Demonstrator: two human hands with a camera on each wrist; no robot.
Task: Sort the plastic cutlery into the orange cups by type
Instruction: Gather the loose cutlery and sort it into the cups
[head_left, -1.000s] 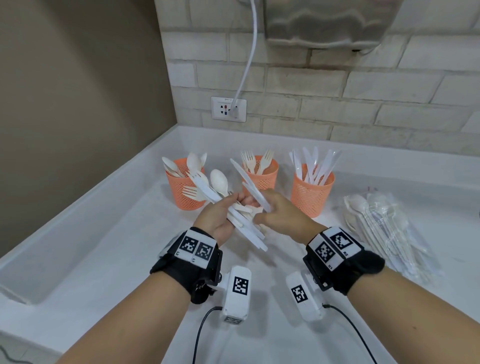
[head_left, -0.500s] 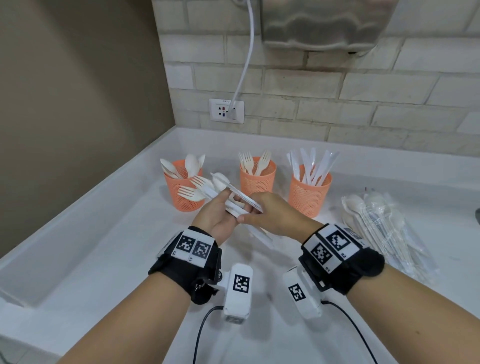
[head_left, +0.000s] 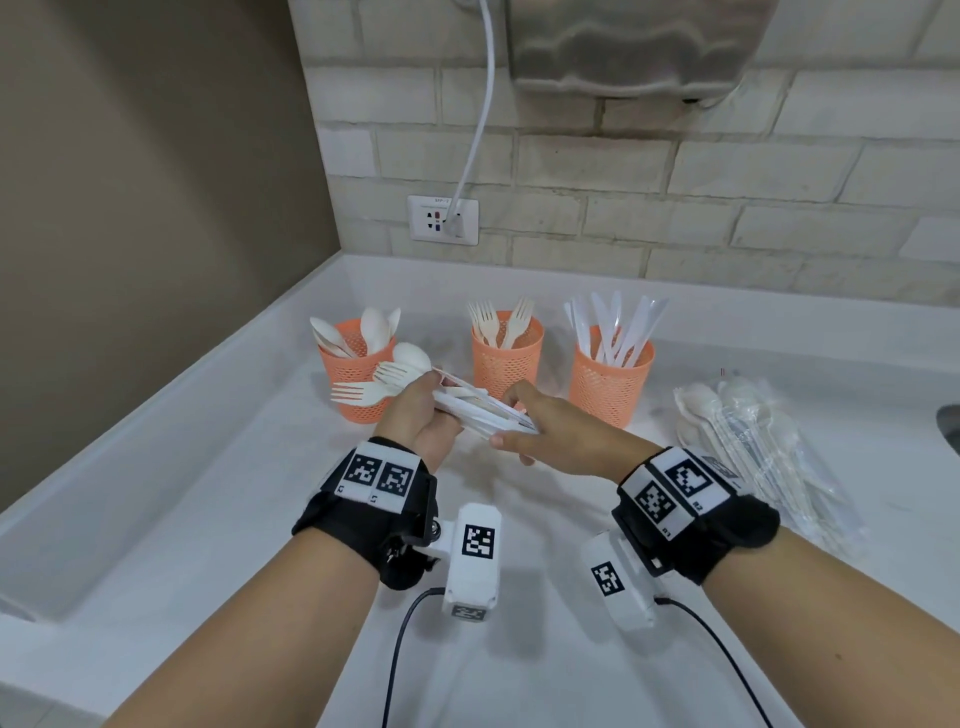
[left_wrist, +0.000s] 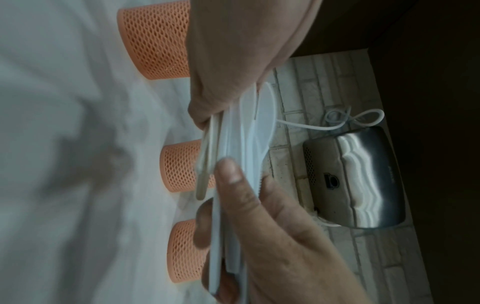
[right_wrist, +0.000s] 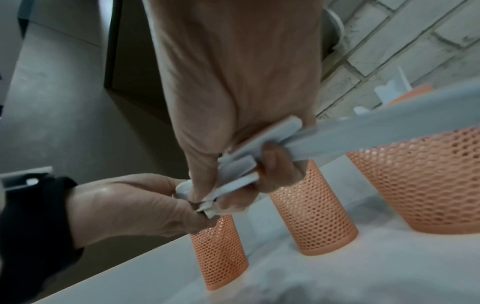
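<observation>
My left hand (head_left: 434, 408) grips a mixed cutlery bundle (head_left: 467, 408) low over the counter. Two forks (head_left: 363, 392) and a spoon stick out of it to the left. My right hand (head_left: 511, 421) pinches the white knives (head_left: 498, 415) at the bundle's right end between thumb and fingers. In the right wrist view those fingers (right_wrist: 275, 162) curl under the flat white handles (right_wrist: 241, 164). Behind the hands stand three orange mesh cups: the spoon cup (head_left: 356, 366), the fork cup (head_left: 506, 356) and the knife cup (head_left: 610, 376).
A pile of plastic-wrapped cutlery (head_left: 753, 441) lies on the white counter (head_left: 234, 493) to the right. A brick wall with a socket (head_left: 442, 220), a plugged-in cable and a metal appliance (head_left: 639, 47) rises behind the cups. A brown wall closes off the left.
My right hand held one knife tilted up above the bundle; it has come down flat onto the bundle. Both hands now sit closer together on it.
</observation>
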